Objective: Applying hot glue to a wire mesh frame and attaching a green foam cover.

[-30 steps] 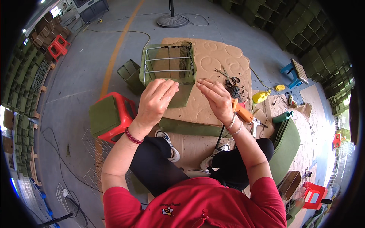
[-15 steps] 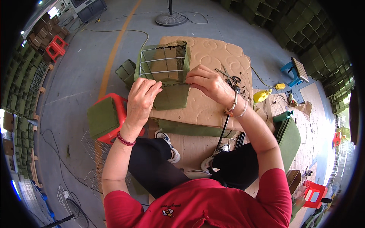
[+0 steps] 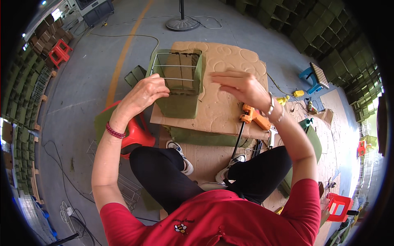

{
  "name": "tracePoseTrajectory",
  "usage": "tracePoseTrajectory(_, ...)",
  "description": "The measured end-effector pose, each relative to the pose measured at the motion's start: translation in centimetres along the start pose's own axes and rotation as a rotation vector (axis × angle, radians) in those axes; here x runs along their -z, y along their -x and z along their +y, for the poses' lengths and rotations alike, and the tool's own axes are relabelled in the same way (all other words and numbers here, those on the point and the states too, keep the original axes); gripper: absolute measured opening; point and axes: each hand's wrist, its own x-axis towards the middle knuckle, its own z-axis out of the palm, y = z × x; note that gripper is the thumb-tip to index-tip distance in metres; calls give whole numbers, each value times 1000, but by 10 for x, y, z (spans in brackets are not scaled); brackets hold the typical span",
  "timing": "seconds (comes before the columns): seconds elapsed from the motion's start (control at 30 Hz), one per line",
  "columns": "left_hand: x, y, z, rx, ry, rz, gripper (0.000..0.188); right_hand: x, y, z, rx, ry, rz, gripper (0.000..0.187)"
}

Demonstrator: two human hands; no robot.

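Observation:
A green fabric box on a metal wire frame [image 3: 175, 78] lies on the cardboard tabletop [image 3: 221, 108], with black glue marks along its edges. A loose green flap [image 3: 177, 107] hangs toward me from its near edge. My left hand [image 3: 148, 92] is at the box's near left corner, thumb and fingers pinched on the fabric edge. Apart from the box, my right hand [image 3: 242, 85] hovers over the cardboard to the right, fingers straight and holding nothing. An orange glue gun [image 3: 257, 117] lies just below my right wrist.
A red stool [image 3: 141, 133] with green fabric on it stands left of the table. Blue stool [image 3: 315, 78], green bottle [image 3: 305, 122] and red basket [image 3: 340, 208] are on the right. A round stand base [image 3: 182, 23] sits beyond the table. Cables cross the floor.
My right hand has let go of the box's near edge and moved right. My left hand has shifted slightly left. The orange glue gun now shows under my right wrist.

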Motion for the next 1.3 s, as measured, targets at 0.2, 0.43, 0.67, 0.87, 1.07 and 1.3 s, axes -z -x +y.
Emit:
tracePoseTrajectory(0.2, 14, 11, -2, -37, -92, -61, 14, -27, 36, 1, 0, 196, 178, 33)
tracePoseTrajectory(0.43, -12, 27, 25, 138, -314, 226, 21, -54, -7, 20, 169, 270, 124, 46)
tracePoseTrajectory(0.67, -6, 27, 9, 89, -277, 124, 12, -44, -43, 26, 338, 409, -135, 31)
tracePoseTrajectory(0.87, 8, 9, -9, -65, -385, -18, 11, -37, -68, 26, 511, 270, -339, 12)
tracePoseTrajectory(1.07, 13, -23, -19, -250, -493, 179, 30, -32, -34, 12, 394, 453, -126, 12)
tracePoseTrajectory(1.3, -31, 0, 67, -2, -422, 522, 14, -22, 26, -9, 247, 586, 248, 19)
